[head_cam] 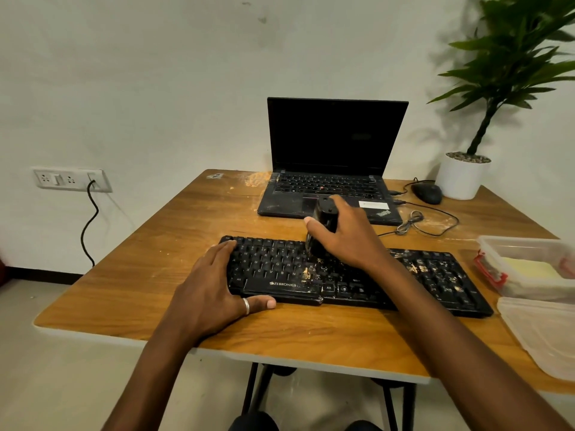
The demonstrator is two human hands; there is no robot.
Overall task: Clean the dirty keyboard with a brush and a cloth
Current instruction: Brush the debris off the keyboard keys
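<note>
A black keyboard (435, 275) lies across the wooden table (155, 259), with tan crumbs over its middle and right keys. My left hand (214, 287) rests on the keyboard's left end, fingers straight on the keys and thumb along the front edge. My right hand (345, 234) grips a black brush (323, 222) by its handle, its bristle end down on the keys near the keyboard's middle. A yellow cloth (529, 269) lies in a clear box (525, 244) at the right.
An open black laptop (333, 163) stands behind the keyboard, crumbs on the table at its left. A black mouse (427, 193) with cable and a white potted plant (460, 178) sit at the back right. A clear lid (544, 334) lies at the right front edge.
</note>
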